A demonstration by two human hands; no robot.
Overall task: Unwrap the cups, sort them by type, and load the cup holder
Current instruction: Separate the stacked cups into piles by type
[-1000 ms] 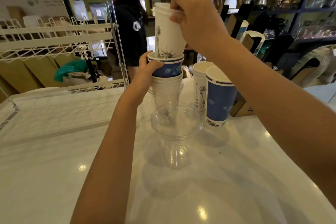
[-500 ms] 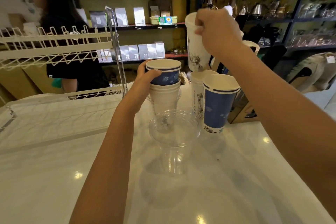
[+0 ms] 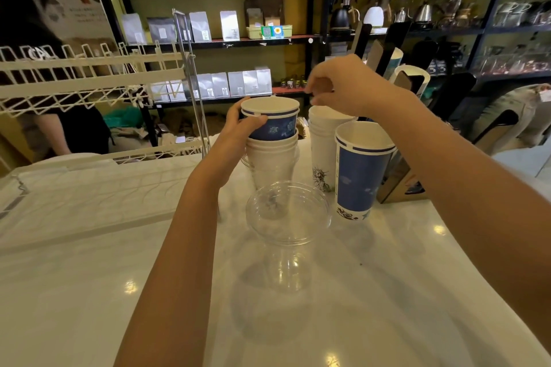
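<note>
Left hand curls thumb and fingers round the rim of the short blue paper cup, which sits nested, mouth up, in the top of a stack of white cups standing upright on the white counter. Right hand hovers just above the tall white cups, its fingers loosely bent and holding nothing. A second ago that hand was lifting a tall white cup out of the blue one; half a second ago it carried the cup to the right; now that cup sits nested in the tall white stack. Beside that stack, touching it, stands a tall blue cup, upright and empty. Nearer the camera, clear plastic cups stand nested, mouths up. A wire rack stands at the left.
</note>
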